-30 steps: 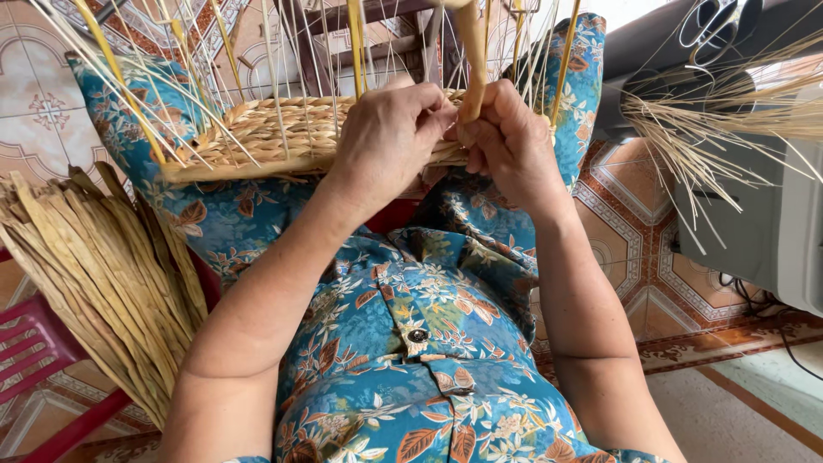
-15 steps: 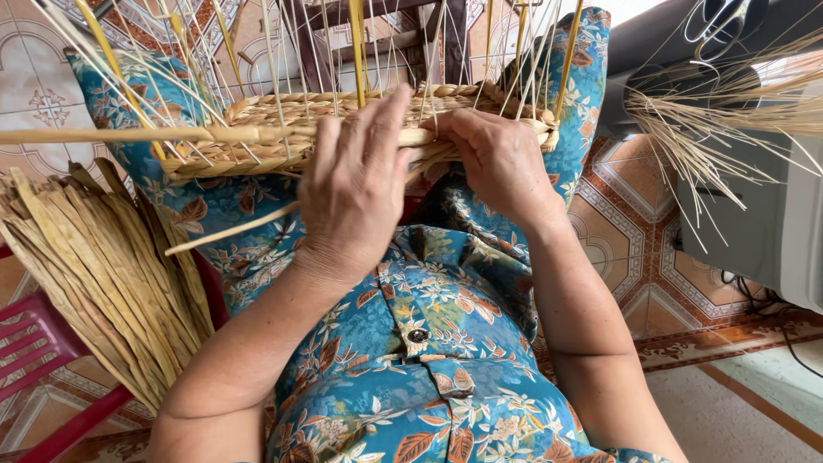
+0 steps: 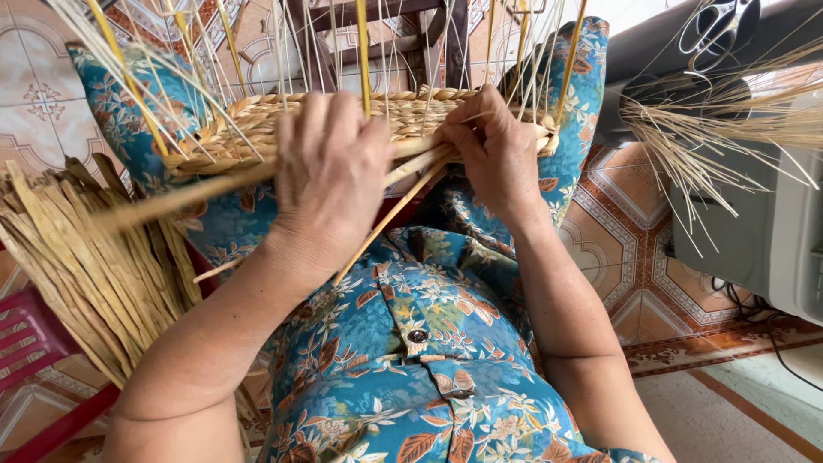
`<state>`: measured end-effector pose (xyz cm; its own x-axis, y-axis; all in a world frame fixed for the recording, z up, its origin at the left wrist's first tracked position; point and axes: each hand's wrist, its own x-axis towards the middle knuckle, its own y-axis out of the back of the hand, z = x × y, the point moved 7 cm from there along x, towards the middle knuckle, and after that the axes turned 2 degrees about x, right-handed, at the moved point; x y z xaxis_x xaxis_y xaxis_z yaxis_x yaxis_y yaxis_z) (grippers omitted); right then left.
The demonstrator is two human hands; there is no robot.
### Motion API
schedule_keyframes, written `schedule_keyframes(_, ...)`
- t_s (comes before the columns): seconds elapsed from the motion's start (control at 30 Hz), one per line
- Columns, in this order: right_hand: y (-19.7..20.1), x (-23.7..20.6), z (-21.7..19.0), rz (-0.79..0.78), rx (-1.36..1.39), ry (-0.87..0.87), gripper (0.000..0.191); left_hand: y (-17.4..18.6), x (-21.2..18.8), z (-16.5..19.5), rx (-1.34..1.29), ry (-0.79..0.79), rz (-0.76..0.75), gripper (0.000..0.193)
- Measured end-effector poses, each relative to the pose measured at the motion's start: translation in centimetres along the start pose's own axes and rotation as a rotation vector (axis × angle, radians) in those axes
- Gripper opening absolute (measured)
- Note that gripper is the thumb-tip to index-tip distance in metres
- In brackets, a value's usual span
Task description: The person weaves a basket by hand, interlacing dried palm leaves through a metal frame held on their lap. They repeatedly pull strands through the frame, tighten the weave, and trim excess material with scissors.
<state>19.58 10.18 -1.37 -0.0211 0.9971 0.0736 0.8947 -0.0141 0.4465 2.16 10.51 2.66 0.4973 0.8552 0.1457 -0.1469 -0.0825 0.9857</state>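
A half-woven straw basket (image 3: 257, 129) rests on my knees, with thin upright stakes (image 3: 283, 43) rising from its rim. My left hand (image 3: 330, 180) lies over the near side of the weave, fingers spread across it, with long flat straw strands (image 3: 171, 199) running out to the left beneath it. My right hand (image 3: 493, 150) pinches the strands where they meet the basket's right edge. Two loose strand ends (image 3: 386, 223) slant down toward my lap between the hands.
A thick bundle of dried straw leaves (image 3: 77, 257) lies at my left over a red plastic chair (image 3: 34, 343). Pale thin fibres (image 3: 711, 129) fan out at the right above a grey box (image 3: 771, 231). Patterned floor tiles (image 3: 626, 231) lie below.
My left hand has slid down and flattened over the weave. The long strand now angles out lower left. My right hand has shifted to pinch the strands at the basket's right edge.
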Motion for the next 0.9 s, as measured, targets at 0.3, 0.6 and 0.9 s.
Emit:
schedule_keyframes(0.3, 2.4, -0.7, -1.1, 0.048, 0.079, 0.006, 0.006, -2.8, 1.5, 4.6, -0.038, -0.057, -0.085, 0.019)
schedule_keyframes(0.6, 0.0, -1.1, -3.4, -0.163, -0.219, 0.282, 0.023, -1.4, 3.5, 2.0, -0.245, -0.203, -0.002, 0.019)
schedule_keyframes(0.9, -0.6, -0.1, -2.2, -0.052, -0.180, 0.177, 0.015, 0.6, 0.4, 1.1, -0.377, -0.100, 0.208, 0.024)
